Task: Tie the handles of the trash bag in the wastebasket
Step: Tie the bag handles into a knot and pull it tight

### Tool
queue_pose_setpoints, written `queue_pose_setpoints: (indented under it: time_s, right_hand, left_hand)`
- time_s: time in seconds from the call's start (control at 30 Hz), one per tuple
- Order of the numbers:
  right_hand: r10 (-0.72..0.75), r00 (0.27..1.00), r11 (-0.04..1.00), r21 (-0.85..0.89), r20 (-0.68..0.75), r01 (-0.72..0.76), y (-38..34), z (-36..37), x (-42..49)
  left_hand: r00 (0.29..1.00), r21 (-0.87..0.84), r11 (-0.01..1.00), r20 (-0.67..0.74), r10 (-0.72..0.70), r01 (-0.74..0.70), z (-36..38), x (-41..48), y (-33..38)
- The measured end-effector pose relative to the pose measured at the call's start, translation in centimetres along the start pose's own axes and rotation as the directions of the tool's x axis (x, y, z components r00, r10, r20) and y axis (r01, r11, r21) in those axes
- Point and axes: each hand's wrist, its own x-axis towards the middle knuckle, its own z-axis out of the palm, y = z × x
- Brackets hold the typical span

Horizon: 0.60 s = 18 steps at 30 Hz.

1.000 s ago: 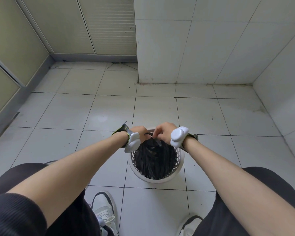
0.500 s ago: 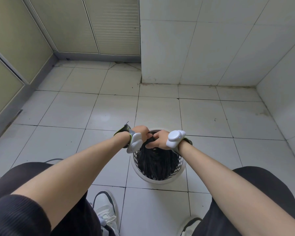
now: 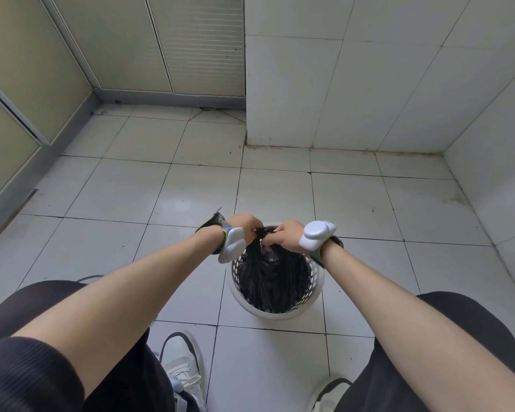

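A white perforated wastebasket (image 3: 315, 288) stands on the tiled floor between my feet. A black trash bag (image 3: 275, 278) fills it, gathered upward into a bunch. My left hand (image 3: 246, 224) and my right hand (image 3: 286, 233) meet above the far rim, each closed on a black bag handle (image 3: 263, 233). The handles cross between my fingers; whether a knot is formed is hidden by the hands. Both wrists carry white devices on straps.
White tiled walls form a corner at the back right (image 3: 369, 84). Pale green panels with a grey base rail (image 3: 167, 96) run along the left and back. My white shoes (image 3: 182, 361) rest close in front of the basket.
My hands came together, then drew slightly apart again over the bag's top, still gripping the handles. The view shifted a little.
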Motion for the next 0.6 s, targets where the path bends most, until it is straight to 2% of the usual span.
queue_pose_setpoints:
  time_s: [0.23, 0.6]
  right_hand:
    - [0.035, 0.998, 0.986, 0.164, -0.058, -0.025, 0.8, -0.9, 0.0]
    - [-0.061, 0.998, 0.996, 0.064, -0.03, 0.063, 1.8, -1.3, -1.6]
  left_hand:
    - [0.995, 0.012, 1.0, -0.097, -0.001, 0.002, -0.2, -0.1, -1.1]
    - [0.986, -0.038, 0.998, -0.163, 0.033, -0.039, 0.0, -0.9, -2.3]
